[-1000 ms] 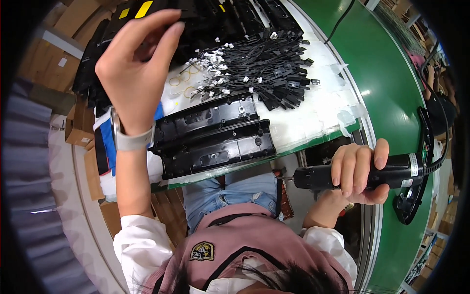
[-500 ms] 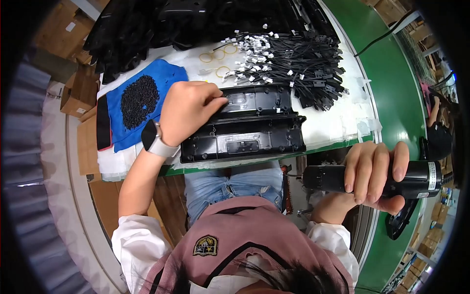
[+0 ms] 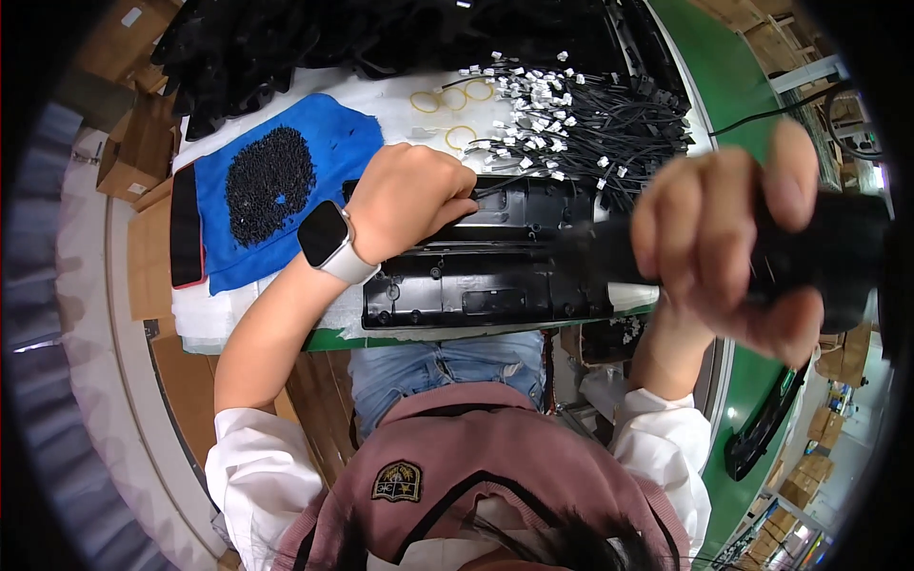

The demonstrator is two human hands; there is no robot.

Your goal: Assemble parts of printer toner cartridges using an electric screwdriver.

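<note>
My right hand (image 3: 709,238), blurred by motion, is wrapped round a black electric screwdriver (image 3: 833,262), whose tip end points left toward the panels. At the table's front edge lie two long black plastic panels, a far one (image 3: 543,205) and a near one (image 3: 457,293), their ribbed insides up. My left hand (image 3: 409,200) rests over the left end of the far panel, thumb and fingers pinched together; what they hold, if anything, is hidden. A thin black wire (image 3: 500,186) runs close to its fingertips.
Small black screws (image 3: 271,181) are heaped on a blue cloth (image 3: 333,133), beside a dark red-edged slab (image 3: 188,228). Black cables with white connectors (image 3: 609,124) pile up behind the panels, near yellow rubber bands (image 3: 426,102). Black plastic parts (image 3: 314,38) fill the back.
My right hand has raised the screwdriver and brought it leftward, closer to the panels. My left hand has shifted slightly right in the picture, still pinched at the far panel.
</note>
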